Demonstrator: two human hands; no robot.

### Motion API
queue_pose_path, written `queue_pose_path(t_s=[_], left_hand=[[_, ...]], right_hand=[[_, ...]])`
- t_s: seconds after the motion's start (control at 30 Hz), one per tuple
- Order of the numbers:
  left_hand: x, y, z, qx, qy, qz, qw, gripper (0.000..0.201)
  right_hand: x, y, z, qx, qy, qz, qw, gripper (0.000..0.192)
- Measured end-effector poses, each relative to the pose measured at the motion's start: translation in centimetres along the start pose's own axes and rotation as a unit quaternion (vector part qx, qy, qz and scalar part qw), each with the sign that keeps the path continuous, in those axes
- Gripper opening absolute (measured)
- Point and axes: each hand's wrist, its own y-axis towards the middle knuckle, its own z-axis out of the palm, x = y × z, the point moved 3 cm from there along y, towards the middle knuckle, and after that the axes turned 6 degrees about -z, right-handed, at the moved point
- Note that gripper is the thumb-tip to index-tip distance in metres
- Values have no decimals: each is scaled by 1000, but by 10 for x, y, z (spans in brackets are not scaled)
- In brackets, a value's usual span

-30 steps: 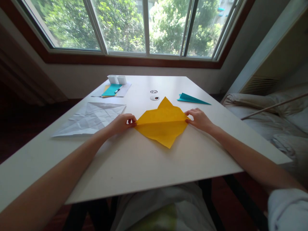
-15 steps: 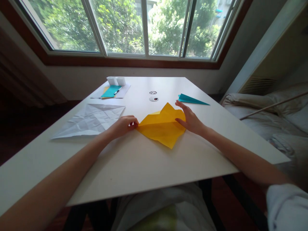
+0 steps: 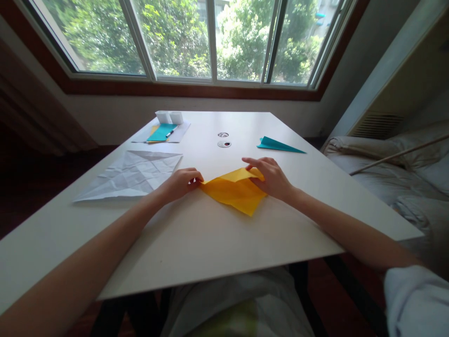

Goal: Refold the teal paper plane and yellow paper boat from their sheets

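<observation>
A sheet of yellow paper (image 3: 236,194) lies on the white table in front of me, its far part lifted and folded over toward me. My left hand (image 3: 184,181) pinches the paper's left corner, fingers pressed together at the tabletop. On the right side, my right hand (image 3: 269,177) grips the raised flap between thumb and fingers, with the index finger stretched out above it. The paper's near corner points toward the table's front edge. My right fingertips partly cover the flap's right end.
Creased white paper (image 3: 135,175) lies left of my left hand. A folded teal paper piece (image 3: 282,145) rests beyond my right hand. Farther back are teal sheets (image 3: 162,133), a pen (image 3: 171,132), small white boxes (image 3: 170,118) and two round discs (image 3: 224,144) on the table (image 3: 210,262).
My right hand has moved left and closed on the paper's far part, folding it toward me. The peak that stood up at the back is now turned down. My left hand stays in place.
</observation>
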Motion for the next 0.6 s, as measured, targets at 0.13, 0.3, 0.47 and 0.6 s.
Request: queue_pose_path(t_s=[0.13,0.3,0.47,0.6], left_hand=[[10,0,0,1,8,-18,1000,19],[18,-1,-2,12,15,-37,999,21],[20,-2,-7,30,15,-58,998,24],[19,-3,-12,52,7,-38,998,26]], right_hand=[[11,-4,1,34,-36,-99,994,34],[25,-14,11,144,-7,-198,969,28],[36,-22,16,197,70,-223,952,29],[39,-24,15,188,106,-222,951,28]])
